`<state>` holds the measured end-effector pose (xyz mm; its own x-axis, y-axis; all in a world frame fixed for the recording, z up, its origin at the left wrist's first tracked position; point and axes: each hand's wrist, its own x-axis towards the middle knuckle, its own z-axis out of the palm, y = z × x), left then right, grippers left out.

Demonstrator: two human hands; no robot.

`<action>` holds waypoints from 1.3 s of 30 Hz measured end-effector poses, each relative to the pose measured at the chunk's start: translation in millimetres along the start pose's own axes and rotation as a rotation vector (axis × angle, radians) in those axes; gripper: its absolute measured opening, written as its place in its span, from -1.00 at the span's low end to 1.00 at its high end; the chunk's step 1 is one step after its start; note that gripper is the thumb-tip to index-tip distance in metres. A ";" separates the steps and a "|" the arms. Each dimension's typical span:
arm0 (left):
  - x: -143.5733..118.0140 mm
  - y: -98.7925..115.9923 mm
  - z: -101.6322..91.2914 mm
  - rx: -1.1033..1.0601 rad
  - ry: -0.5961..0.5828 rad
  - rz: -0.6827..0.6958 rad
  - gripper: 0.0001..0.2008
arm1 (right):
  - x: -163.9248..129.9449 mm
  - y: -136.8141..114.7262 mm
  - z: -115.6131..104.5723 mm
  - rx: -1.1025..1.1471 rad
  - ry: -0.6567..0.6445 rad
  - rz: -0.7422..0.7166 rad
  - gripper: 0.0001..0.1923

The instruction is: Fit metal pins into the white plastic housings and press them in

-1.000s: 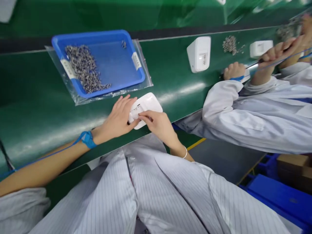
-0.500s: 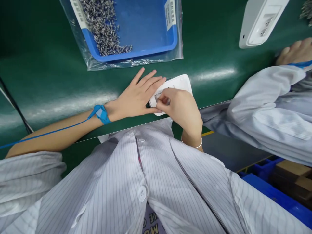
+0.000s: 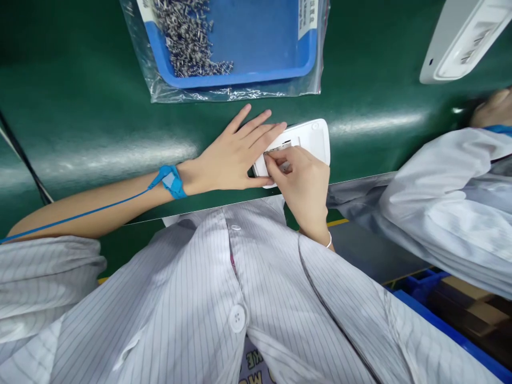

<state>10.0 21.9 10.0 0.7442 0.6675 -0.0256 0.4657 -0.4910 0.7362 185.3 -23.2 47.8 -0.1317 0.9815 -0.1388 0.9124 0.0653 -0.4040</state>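
A blue wrist strap [image 3: 172, 181] with its cord trailing off to the left sits on the left forearm. The left hand [image 3: 230, 157] lies open and flat, fingers spread, with its fingertips pressing on the left end of a white plastic case [image 3: 310, 140] that rests on the green bench [image 3: 80, 122] near its front edge. Beyond this hand sits a blue tray [image 3: 256, 58] of small metal screws [image 3: 188, 37], lying on a clear bag. The right hand [image 3: 302, 181], just beside the left and touching the case, is pinched closed on something small at the case's opening; what it holds is too small to tell. For this fitting to go well, the left hand should probably keep the case pinned flat while the right works with light, square pressure. Further right lie another white case [image 3: 460, 37] and a co-worker's sleeve [image 3: 440, 208].
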 end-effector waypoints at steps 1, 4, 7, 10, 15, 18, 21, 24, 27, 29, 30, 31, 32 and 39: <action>-0.2 0.1 0.1 0.005 0.002 0.012 -0.13 | -0.2 0.6 0.7 -0.007 0.000 0.002 -0.74; -0.9 -0.3 0.7 0.071 0.004 0.047 -0.08 | 1.3 1.0 0.7 -0.026 -0.032 0.005 -0.69; -0.9 0.4 0.1 0.100 -0.014 0.023 -0.08 | 3.0 -0.3 -1.5 -0.034 -0.041 -0.011 -0.62; -0.7 2.1 -1.3 0.062 -0.033 -0.011 -0.11 | 2.9 -1.9 -4.0 -0.067 -0.030 -0.026 -0.59; -1.2 -0.1 0.8 0.077 -0.005 0.030 -0.11 | -0.2 -3.8 -9.7 -0.137 -0.073 -0.028 -0.61; -1.3 -4.5 5.5 0.095 0.035 0.070 -0.11 | -0.9 -4.2 -13.0 -0.144 -0.120 -0.030 -0.67; -0.9 -8.8 9.9 0.098 0.064 0.094 -0.09 | 1.0 -2.5 -12.6 -0.180 -0.100 -0.012 -0.68; -0.3 -11.9 12.4 0.087 0.078 0.115 -0.07 | 3.9 1.1 -9.4 -0.204 -0.072 -0.029 -0.65; 0.0 -12.7 12.9 0.083 0.098 0.124 -0.09 | 5.4 3.1 -6.8 -0.235 -0.058 -0.053 -0.64; -0.1 -12.1 12.5 0.084 0.105 0.125 -0.08 | 5.4 2.6 -6.1 -0.262 -0.059 -0.056 -0.63; -0.2 -11.7 12.3 0.085 0.106 0.126 -0.08 | 5.1 2.0 -5.6 -0.272 -0.066 -0.054 -0.62; -0.3 -11.3 12.1 0.084 0.108 0.126 -0.08 | 4.7 1.4 -4.8 -0.281 -0.074 -0.050 -0.61; -0.4 -10.9 12.0 0.082 0.109 0.127 -0.09 | 4.2 1.0 -3.6 -0.290 -0.078 -0.048 -0.60; -1.8 -10.1 11.5 0.041 0.128 0.132 -0.12 | 6.7 0.4 -13.1 -0.241 -0.134 -0.120 -0.66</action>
<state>9.4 19.3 -5.2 0.7346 0.6600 0.1573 0.3889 -0.5997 0.6994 189.9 -14.2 58.5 -0.2797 0.9327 -0.2276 0.9507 0.2360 -0.2011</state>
